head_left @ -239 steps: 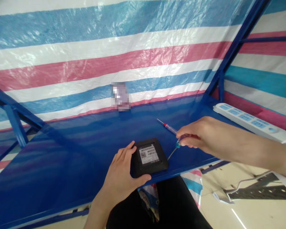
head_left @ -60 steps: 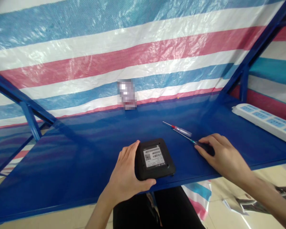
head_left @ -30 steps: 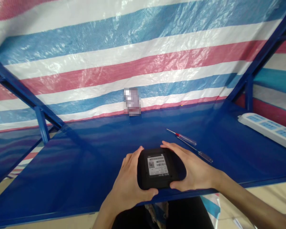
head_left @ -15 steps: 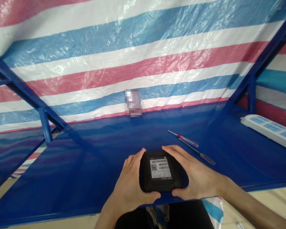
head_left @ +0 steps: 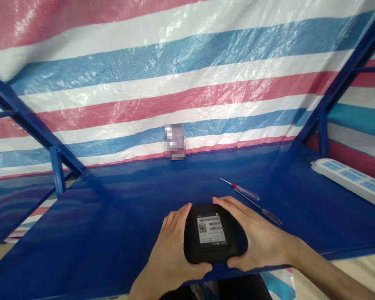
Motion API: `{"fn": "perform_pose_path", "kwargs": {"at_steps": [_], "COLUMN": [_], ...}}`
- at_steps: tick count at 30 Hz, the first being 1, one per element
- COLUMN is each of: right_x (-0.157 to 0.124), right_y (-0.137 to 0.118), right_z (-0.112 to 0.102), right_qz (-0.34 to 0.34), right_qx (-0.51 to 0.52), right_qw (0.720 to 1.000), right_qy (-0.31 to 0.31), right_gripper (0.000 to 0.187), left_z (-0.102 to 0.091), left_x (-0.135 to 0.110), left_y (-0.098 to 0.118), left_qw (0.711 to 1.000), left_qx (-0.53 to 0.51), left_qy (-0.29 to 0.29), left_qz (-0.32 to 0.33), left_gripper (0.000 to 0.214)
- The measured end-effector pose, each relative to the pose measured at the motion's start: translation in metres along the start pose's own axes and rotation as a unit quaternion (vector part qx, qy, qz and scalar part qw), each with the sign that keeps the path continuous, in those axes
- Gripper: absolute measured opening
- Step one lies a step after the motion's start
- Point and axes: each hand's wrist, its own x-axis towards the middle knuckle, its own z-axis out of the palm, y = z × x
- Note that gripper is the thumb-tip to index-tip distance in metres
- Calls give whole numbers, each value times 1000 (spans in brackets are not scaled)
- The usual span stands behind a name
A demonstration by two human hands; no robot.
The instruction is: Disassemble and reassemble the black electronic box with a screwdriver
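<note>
A black, rounded-square device (head_left: 211, 253) with a white printed label lies label side up near the table's front edge. The label (head_left: 211, 229) carries a QR code and barcodes. My left hand (head_left: 171, 250) grips its left side, fingertips at the far corner and thumb along the near edge. On the opposite side, my right hand (head_left: 256, 237) holds it the same way, thumb at the near right corner. Beyond my right hand lie two screwdrivers with clear handles: one with a red collar (head_left: 242, 190), the other with a greenish shaft end (head_left: 265, 211).
A white power strip (head_left: 351, 179) lies at the right of the blue table (head_left: 128, 200). A pixelated object (head_left: 175, 142) stands at the back against the striped sheet (head_left: 187, 96). Blue metal frame bars (head_left: 334, 89) slope up on both sides.
The whole view has tilted slightly up, so everything sits a little lower in the picture. Both hands keep the same grip on the device.
</note>
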Motion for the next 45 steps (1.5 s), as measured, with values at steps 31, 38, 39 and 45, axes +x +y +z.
{"fn": "perform_pose_path", "kwargs": {"at_steps": [31, 38, 39, 45], "right_x": [-2, -2, -2, 0], "right_y": [9, 11, 11, 9], "right_z": [12, 14, 14, 11], "right_qz": [1, -18, -17, -3], "right_qx": [57, 60, 63, 110], "right_qw": [998, 997, 997, 993], "right_qy": [19, 37, 35, 32], "right_gripper": [121, 118, 118, 117], "left_z": [-30, -18, -15, -9], "left_x": [18, 4, 2, -2], "left_y": [16, 11, 9, 4], "left_qw": [992, 992, 992, 991], "left_qx": [-73, -63, -68, -86], "left_qy": [-95, -95, -90, -56], "left_qz": [-45, -59, -60, -80], "left_gripper": [99, 108, 109, 109]}}
